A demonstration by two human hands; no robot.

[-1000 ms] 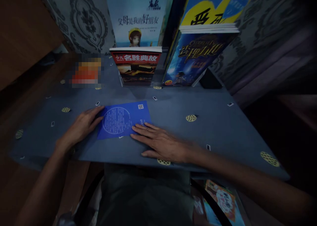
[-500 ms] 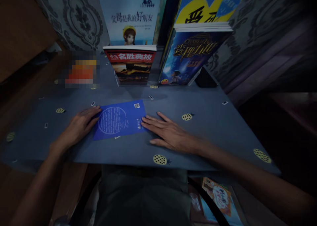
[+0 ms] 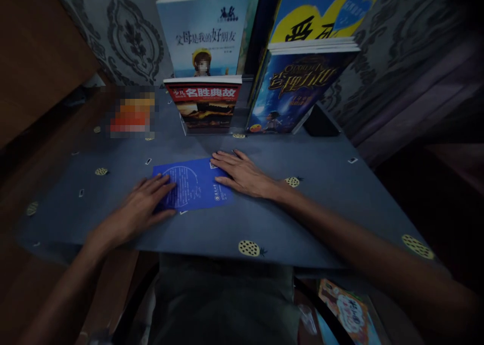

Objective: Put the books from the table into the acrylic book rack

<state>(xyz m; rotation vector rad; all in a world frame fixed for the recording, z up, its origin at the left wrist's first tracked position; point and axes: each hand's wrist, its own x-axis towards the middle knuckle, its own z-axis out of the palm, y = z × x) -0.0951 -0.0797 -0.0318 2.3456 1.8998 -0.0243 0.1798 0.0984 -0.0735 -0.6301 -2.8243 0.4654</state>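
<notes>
A blue printed sheet [image 3: 198,183] with a ring of white text lies flat on the patterned tablecloth [image 3: 212,234]. Over its left part rests my left hand [image 3: 149,198], palm down with the fingers spread, covering some of the text. My right hand [image 3: 244,173] lies across the sheet's upper right corner, fingers stretched out and partly hiding the QR code. Neither hand grips anything.
Behind the sheet, a clear rack holds several upright books, among them a red-and-black book [image 3: 206,105] and a dark blue book [image 3: 295,93]. A blurred orange item [image 3: 132,114] is at the back left. Another book [image 3: 350,312] lies below the table's right front.
My left hand has moved right, from the sheet's left edge onto its printed area. My right hand has slid up from the right edge to the upper right corner. The view has shifted slightly.
</notes>
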